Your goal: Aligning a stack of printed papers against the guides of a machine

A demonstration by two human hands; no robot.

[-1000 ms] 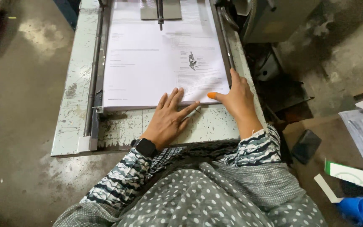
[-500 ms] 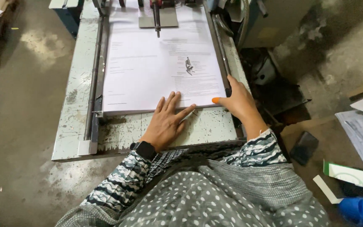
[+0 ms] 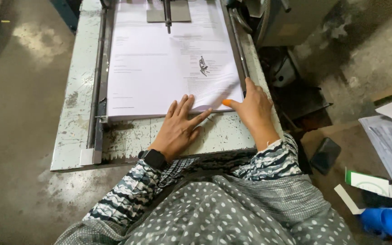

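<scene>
Paper stack point(image 3: 159, 68) lies flat on the worn, pale green machine table point(image 3: 71, 131), squared between a metal side rail point(image 3: 97, 77) on the left and a dark guide bar point(image 3: 237, 45) on the right. Left hand point(image 3: 180, 129) is down flat, fingers spread and holding nothing, fingertips pressing on the stack's near edge, a black smartwatch point(image 3: 153, 159) on the wrist. Right hand point(image 3: 252, 106) sits at the stack's near right corner, open rather than clenched, thumb tucked against the sheets where the top pages curl up a little. Off to the right on the floor: a dark phone point(image 3: 325, 154), a green-and-white box point(image 3: 370, 181), a blue object point(image 3: 382, 221).
</scene>
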